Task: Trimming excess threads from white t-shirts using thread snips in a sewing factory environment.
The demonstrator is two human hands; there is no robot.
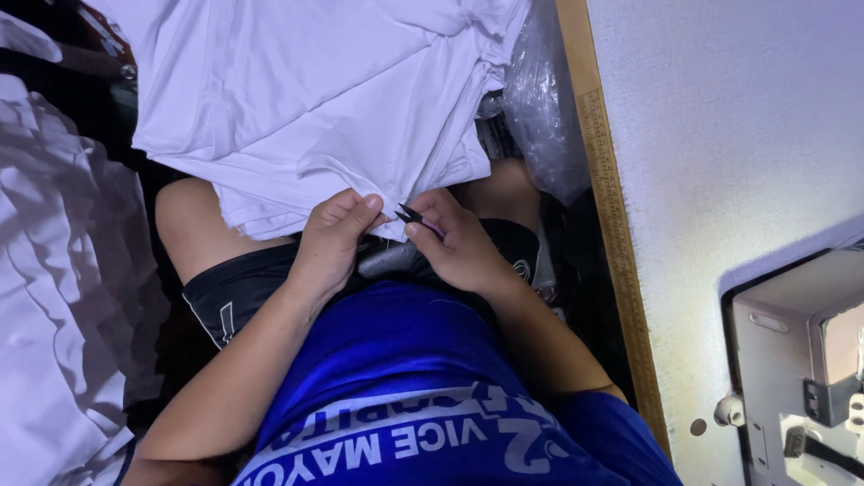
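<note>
Left hand (335,236) is pinching the lower hem of the white knit garment (306,99), holding the edge taut over the lap. Right hand (459,241) is gripping one small black thread snipper (409,215), tips pointing at the hem just beside the left thumb. One garment is draping over both knees. One wooden-edged sewing table (621,234) is sitting right; crumpled white cloth pile (54,270) left.
</note>
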